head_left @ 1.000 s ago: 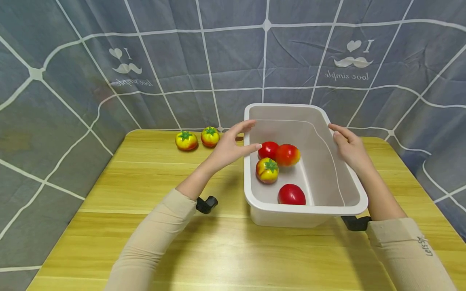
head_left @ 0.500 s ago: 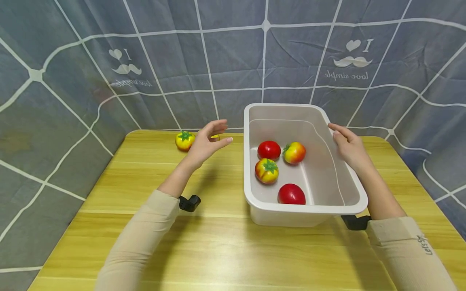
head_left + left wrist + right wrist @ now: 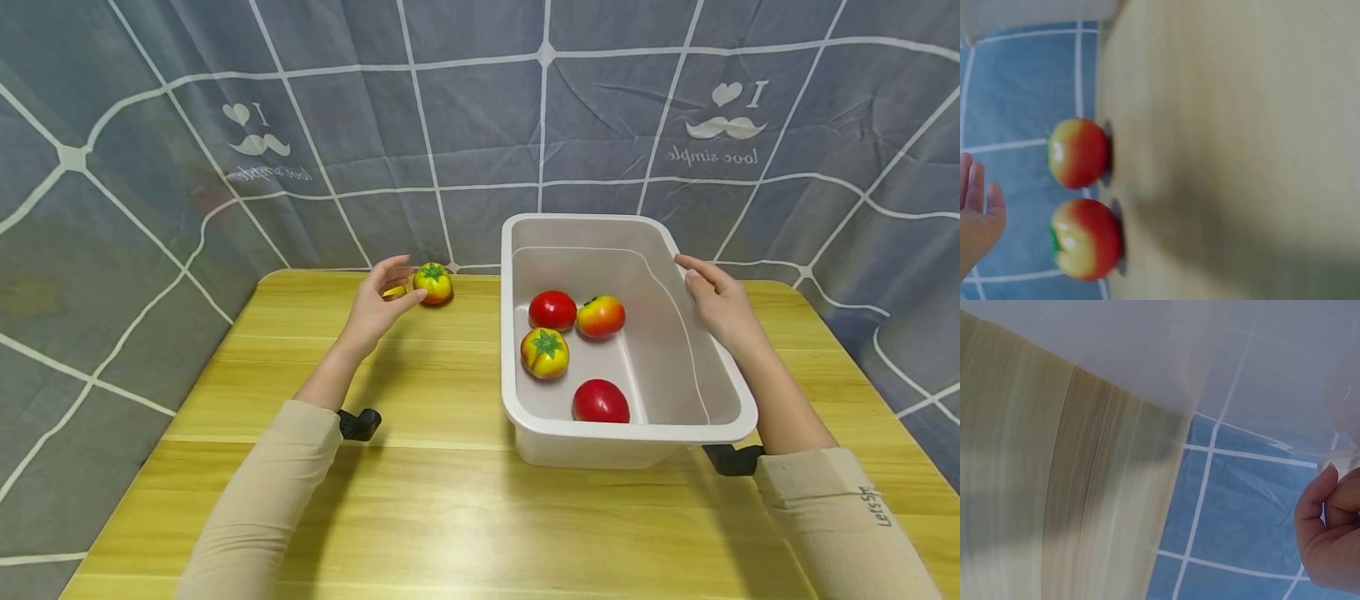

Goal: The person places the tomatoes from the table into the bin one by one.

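Observation:
My left hand point(image 3: 373, 310) hovers with parted, relaxed fingers over the left of two yellow-red tomatoes point(image 3: 1087, 239) with green tops, mostly hiding it in the head view. The left wrist view shows a gap between the hand and both tomatoes on the table. The right tomato point(image 3: 432, 283) sits just beside the fingertips. My right hand point(image 3: 723, 307) grips the right rim of a white plastic bin point(image 3: 630, 432), its fingers curled at the edge. Inside the bin lie a red tomato point(image 3: 552, 311), an orange-yellow one point(image 3: 601, 317), a yellow-red one point(image 3: 545, 353) and a dark red round one point(image 3: 601, 402).
The wooden table point(image 3: 450, 517) extends beneath everything. A grey-blue curtain point(image 3: 480, 125) with white lines hangs right behind its back edge. The bin's tall walls stand to the right of the two loose tomatoes.
My left hand has moved left from the bin's left rim to the loose tomatoes. The orange-yellow tomato in the bin has rolled and settled beside the red one. My right hand stays on the rim.

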### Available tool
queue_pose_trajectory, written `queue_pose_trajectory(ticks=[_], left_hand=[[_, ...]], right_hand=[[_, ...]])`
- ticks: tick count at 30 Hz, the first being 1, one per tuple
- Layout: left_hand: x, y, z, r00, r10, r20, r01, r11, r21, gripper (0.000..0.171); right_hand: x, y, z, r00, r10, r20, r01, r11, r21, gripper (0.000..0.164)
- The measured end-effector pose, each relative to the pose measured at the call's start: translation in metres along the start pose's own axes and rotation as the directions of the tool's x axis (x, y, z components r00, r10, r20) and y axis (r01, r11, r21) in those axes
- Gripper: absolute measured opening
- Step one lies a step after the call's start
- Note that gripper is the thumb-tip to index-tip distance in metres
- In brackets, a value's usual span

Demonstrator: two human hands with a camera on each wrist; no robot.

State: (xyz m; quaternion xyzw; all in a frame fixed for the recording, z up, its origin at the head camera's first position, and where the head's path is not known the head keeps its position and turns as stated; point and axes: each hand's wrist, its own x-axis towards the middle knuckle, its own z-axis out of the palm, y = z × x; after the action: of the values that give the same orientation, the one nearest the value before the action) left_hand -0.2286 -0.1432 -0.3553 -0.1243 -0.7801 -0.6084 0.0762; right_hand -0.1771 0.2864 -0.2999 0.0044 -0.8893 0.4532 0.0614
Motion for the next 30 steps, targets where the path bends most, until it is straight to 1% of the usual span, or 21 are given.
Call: queue_pose_trajectory(ticks=[4,7,8,11,13,14,18,19,22,30], left_hand=[[-0.002,-0.01,-0.003,0.998,-0.009,-0.069,0.012,0.999,0.042,0.057],[-0.002,-0.013,-0.005,0.992,0.003,-0.123,0.009,0.996,0.094,0.057],[-0.004,-0.01,-0.005,0.991,-0.001,-0.133,0.015,0.995,0.1,0.057],[-0.008,0.001,-0.004,0.989,0.012,-0.145,0.005,0.994,0.114,0.055],[-0.008,-0.002,-0.004,0.988,0.012,-0.156,0.008,0.992,0.122,0.054],[-0.008,-0.004,-0.004,0.987,0.007,-0.164,0.015,0.991,0.131,0.054],[0.0,-0.032,-0.007,0.979,0.007,-0.206,0.026,0.987,0.157,0.053],[0.001,-0.034,-0.007,0.976,0.007,-0.216,0.028,0.986,0.162,0.053],[0.003,-0.04,-0.007,0.967,0.007,-0.254,0.038,0.985,0.171,0.053],[0.007,-0.046,-0.007,0.928,-0.022,-0.372,0.106,0.973,0.207,0.054]], right_hand=[[0.001,0.0,0.0,1.0,-0.001,-0.004,0.001,1.0,-0.006,0.05],[0.003,0.001,0.0,1.0,0.002,-0.005,-0.002,1.0,-0.006,0.05],[0.004,0.002,0.0,1.0,0.005,-0.005,-0.005,1.0,-0.008,0.049],[0.006,0.003,-0.001,1.0,0.001,-0.004,-0.001,1.0,0.002,0.049],[0.006,0.003,-0.001,1.0,0.003,-0.002,-0.003,1.0,0.004,0.049],[0.006,0.002,-0.001,1.0,0.004,0.0,-0.004,1.0,0.005,0.049],[0.006,0.002,0.0,1.0,0.003,0.002,-0.003,1.0,0.001,0.048],[0.006,0.002,0.0,1.0,0.001,0.001,-0.001,1.0,0.001,0.048],[0.006,0.001,0.0,1.0,0.007,0.002,-0.007,1.0,-0.001,0.048],[0.006,0.001,-0.001,1.0,0.009,0.006,-0.009,1.0,0.001,0.049]])
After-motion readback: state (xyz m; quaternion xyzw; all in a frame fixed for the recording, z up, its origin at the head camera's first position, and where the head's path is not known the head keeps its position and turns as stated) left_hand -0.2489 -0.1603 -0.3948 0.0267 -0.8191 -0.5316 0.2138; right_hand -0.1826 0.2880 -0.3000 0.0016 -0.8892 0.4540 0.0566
